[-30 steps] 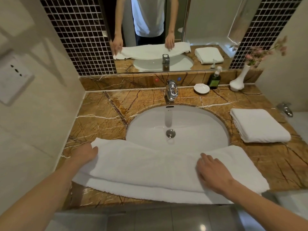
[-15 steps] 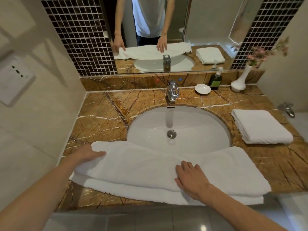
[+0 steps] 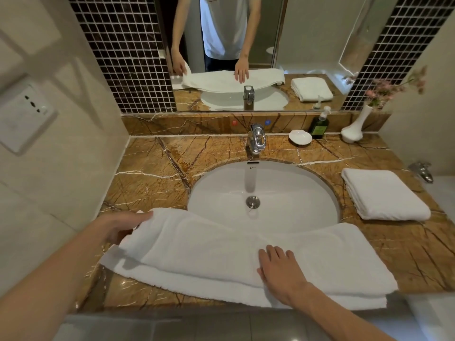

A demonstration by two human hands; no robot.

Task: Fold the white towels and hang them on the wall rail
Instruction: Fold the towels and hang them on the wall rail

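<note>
A long white towel [image 3: 221, 244], folded lengthwise, lies across the front of the marble counter [image 3: 152, 168] and over the sink's near rim. My left hand [image 3: 120, 227] grips the towel's left end, which is raised a little off the counter. My right hand [image 3: 278, 269] presses flat on the towel's middle with straight fingers. A second white towel [image 3: 384, 195], folded into a neat rectangle, sits on the counter to the right of the sink. No wall rail is in view.
The white sink [image 3: 283, 193] and chrome faucet [image 3: 256, 139] fill the counter's middle. At the back right stand a small white dish [image 3: 300, 137], a green pump bottle [image 3: 320, 124] and a white vase [image 3: 354, 126] with pink flowers. A mirror [image 3: 307, 33] hangs above; a wall is close on the left.
My right hand slid left along the towel from its right part to its middle. My left hand went from lying at the towel's left end to gripping and lifting it.
</note>
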